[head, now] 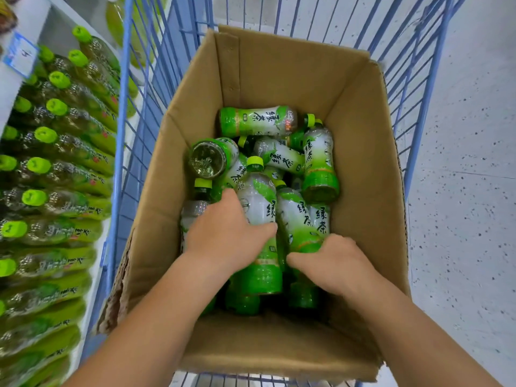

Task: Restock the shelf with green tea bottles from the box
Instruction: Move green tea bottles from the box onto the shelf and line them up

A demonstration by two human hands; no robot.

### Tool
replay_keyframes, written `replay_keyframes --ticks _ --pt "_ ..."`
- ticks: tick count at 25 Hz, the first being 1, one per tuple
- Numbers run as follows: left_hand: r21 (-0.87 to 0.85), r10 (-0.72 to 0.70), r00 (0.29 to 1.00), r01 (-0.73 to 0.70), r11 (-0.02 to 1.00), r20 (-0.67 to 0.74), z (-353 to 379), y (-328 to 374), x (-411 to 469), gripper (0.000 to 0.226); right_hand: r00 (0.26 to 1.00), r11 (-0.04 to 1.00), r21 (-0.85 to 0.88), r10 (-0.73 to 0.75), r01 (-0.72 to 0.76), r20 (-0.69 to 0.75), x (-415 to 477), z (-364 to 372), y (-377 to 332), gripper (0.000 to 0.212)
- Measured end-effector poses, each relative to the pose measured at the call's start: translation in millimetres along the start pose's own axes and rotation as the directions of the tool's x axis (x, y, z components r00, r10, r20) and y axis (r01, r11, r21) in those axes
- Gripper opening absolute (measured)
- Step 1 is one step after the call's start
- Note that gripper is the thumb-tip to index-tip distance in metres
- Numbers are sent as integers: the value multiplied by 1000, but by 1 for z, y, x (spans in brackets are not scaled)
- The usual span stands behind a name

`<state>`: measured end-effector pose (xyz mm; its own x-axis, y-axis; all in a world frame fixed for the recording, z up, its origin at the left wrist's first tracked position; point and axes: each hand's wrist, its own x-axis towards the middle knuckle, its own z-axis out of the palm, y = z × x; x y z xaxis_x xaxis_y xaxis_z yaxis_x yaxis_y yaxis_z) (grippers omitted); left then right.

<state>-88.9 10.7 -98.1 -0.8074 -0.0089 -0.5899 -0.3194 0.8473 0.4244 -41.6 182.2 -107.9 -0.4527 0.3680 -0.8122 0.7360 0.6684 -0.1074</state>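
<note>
**Both hands close on green tea bottles in the box**

A person's left hand (226, 233) wraps round a green tea bottle (259, 208) that lies with its cap pointing away, near the middle of the cardboard box (279, 79). The thumb crosses the label and the fingers curl down the bottle's left side. The right hand (332, 261) clamps the lower part of a second bottle (296, 219), with thumb and curled fingers on opposite sides. The two held bottles lie touching, side by side, toward the box's near edge. Loose bottles (259, 121) are jumbled toward the far edge, and a tipped bottle (206, 162) near the left wall shows its clear base. The box sits in a blue wire cart (134, 107). Left of the cart, a white shelf (11, 90) holds rows of shelved bottles (55, 141) with green caps. A pale speckled floor (460, 163) shows on the right.
</note>
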Motion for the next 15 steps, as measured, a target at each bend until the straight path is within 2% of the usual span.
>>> replay_keyframes --ticks 2,4,6,9,12,15 --pt "-170 -42 997 52 984 63 -2 -4 -11 56 996 999 27 34 -36 80 -10 8 4 100" --pt "-428 -42 988 102 898 149 -3 -8 -19 52 988 996 47 67 -74 140 -15 14 8 110" --pt "-594 -12 980 129 794 197 -5 -13 -25 50 985 995 80 43 -57 167 -12 14 13 100" --pt "-631 58 981 73 773 185 -9 -19 -31 44 993 969 244 -57 30 104 -17 17 12 70" --pt "-683 69 970 113 722 234 -14 -25 -34 29 999 938 348 -8 -7 43 -18 30 9 75" --pt "-725 67 947 195 661 316 -17 -31 -36 20 976 786 598 33 -158 214 -12 30 6 55"
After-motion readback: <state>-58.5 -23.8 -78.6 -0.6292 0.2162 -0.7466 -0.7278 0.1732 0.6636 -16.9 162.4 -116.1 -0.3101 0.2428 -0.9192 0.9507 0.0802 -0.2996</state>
